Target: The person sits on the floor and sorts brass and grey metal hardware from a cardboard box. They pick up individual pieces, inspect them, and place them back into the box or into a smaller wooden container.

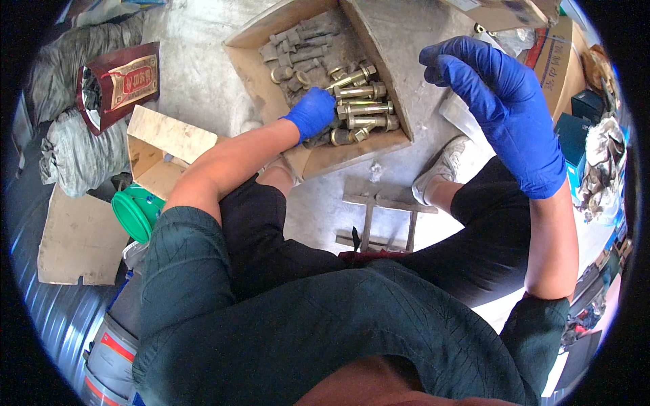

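In the cardboard box [308, 162] lie several gold-coloured bolts [362, 108] with nuts, beside duller grey, dirty bolts [298, 40]. My left hand [311, 111], in a blue glove, reaches among them, fingers curled at the gold bolts; whatever they grip is hidden. My gloved right hand [494, 111] is raised right of the box, fingers bent inward and closed; I cannot make out anything in them.
A small open carton [162, 125], dark red bag [118, 108], grey sacks [81, 149], green lid [128, 213] and cardboard sheet [74, 237] lie left. Cartons [555, 61] and clutter line the right. A metal frame [369, 223] lies between my legs.
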### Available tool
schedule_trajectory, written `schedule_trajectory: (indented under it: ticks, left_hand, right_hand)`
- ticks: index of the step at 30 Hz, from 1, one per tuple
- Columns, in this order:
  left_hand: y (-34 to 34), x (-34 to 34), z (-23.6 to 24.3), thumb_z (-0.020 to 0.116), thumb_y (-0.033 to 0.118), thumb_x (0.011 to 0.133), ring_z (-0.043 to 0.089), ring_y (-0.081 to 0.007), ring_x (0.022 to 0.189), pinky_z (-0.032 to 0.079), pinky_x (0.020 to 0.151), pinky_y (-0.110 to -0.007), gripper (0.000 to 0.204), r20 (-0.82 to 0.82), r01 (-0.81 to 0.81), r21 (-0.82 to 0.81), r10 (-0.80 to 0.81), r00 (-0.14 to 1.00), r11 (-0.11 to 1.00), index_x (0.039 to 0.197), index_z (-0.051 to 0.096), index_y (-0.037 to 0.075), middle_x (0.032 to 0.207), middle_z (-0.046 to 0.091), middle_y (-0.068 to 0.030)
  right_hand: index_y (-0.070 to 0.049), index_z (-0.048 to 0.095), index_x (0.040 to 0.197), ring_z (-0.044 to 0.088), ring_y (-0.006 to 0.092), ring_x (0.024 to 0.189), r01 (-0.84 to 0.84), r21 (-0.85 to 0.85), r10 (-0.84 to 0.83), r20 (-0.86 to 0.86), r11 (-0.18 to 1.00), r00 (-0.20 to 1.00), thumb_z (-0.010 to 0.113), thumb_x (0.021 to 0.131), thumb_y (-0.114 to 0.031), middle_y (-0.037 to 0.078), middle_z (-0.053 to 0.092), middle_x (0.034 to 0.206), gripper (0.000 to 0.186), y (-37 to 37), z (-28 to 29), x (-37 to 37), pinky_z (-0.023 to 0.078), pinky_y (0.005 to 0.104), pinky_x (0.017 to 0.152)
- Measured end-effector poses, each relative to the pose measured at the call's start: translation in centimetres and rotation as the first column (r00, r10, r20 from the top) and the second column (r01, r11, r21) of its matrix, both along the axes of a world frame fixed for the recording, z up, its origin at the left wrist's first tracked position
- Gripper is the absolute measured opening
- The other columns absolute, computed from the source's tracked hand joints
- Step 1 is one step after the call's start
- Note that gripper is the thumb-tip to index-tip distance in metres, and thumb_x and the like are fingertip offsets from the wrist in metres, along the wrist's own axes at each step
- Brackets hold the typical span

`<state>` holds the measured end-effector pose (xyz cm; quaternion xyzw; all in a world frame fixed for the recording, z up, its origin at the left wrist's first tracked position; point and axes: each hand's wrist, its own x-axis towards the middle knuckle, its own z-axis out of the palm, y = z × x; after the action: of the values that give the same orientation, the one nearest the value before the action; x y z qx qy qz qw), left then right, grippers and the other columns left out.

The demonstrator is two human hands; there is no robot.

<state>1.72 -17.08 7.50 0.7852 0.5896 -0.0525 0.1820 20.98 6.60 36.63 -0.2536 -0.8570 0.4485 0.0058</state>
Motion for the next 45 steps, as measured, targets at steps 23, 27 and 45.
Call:
schedule_trajectory:
  ticks: [23,27,45]
  left_hand:
    - [1.0,-8.9,5.4,0.056,0.025,0.1,0.067,-0.0162,0.1,0.053,0.084,-0.03,0.034,0.475,-0.463,-0.773,0.879,0.031,0.434,0.126,0.06,0.002,0.119,0.067,-0.011]
    - [0.4,-8.2,2.9,0.057,0.025,0.092,0.067,-0.0367,0.099,0.053,0.083,-0.045,0.028,0.308,-0.545,-0.187,0.576,0.757,0.817,0.11,0.06,0.003,0.101,0.069,-0.0206]
    - [8.0,-7.8,-2.3,0.056,0.019,0.091,0.064,-0.0405,0.101,0.052,0.087,-0.048,0.025,0.245,-0.407,-0.072,0.411,0.878,0.911,0.11,0.068,0.008,0.109,0.065,-0.0216]
  right_hand:
    - [-0.001,0.068,0.12,0.067,0.0138,0.095,-0.053,0.034,0.056,-0.078,0.998,0.995,0.061,0.1,-0.018,0.008,0.073,0.098,0.027,0.2,0.3,0.1,0.052,0.0276,0.087]
    - [-0.002,0.069,0.118,0.067,0.0139,0.093,-0.05,0.03,0.053,-0.073,0.998,0.996,0.061,0.1,-0.018,0.008,0.073,0.097,0.026,-0.1,0.6,0.1,0.052,0.0274,0.086]
    - [-0.001,0.07,0.114,0.068,0.0138,0.091,-0.036,0.041,0.039,-0.071,0.999,0.997,0.063,0.099,-0.017,0.008,0.073,0.097,0.023,0.2,0.6,0.2,0.053,0.0277,0.084]
